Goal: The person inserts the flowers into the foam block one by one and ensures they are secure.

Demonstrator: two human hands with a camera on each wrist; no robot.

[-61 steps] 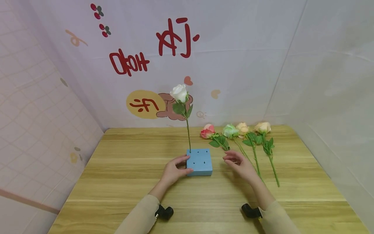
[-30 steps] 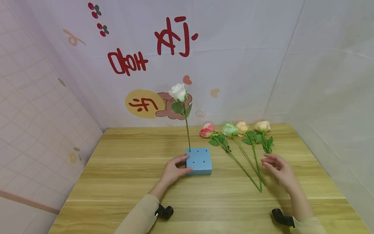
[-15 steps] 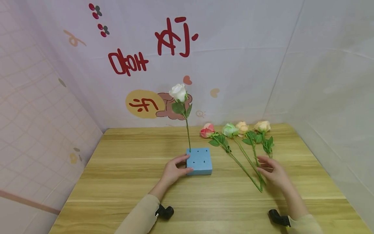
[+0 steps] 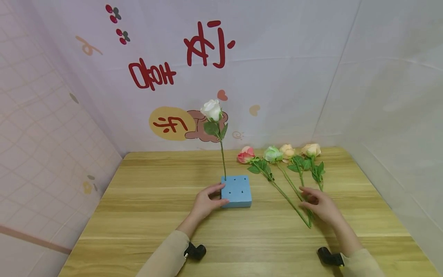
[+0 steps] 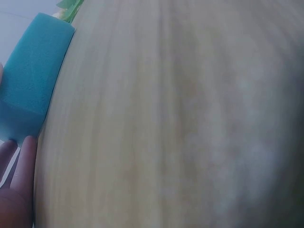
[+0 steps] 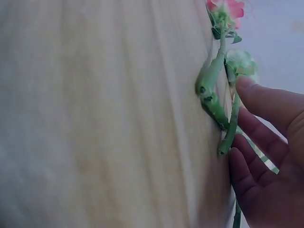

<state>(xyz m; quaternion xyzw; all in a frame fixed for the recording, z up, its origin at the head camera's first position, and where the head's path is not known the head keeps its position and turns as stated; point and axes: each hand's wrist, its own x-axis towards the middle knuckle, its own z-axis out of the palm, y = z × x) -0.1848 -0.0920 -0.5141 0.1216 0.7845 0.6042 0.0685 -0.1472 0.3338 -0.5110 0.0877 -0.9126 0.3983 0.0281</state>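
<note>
**Parted fingers beside slanting stems**

The wooden table [image 4: 149,227] spread out before me. Four roses lay from its far edge, pink rose [image 4: 246,154], green rose [image 4: 273,154], then two peach roses [image 4: 287,152], their stems [image 4: 283,193] slanting towards the near right corner. The nearer right hand [image 4: 321,205] sat right of the middle stems, fingers pointing left across their long axis, half open, clasping nothing I could see; contact I couldn't judge. The left hand [image 4: 203,204] gripped the left edge of a blue block [image 4: 236,198], a white rose [image 4: 212,110] standing in its far left corner.
</note>
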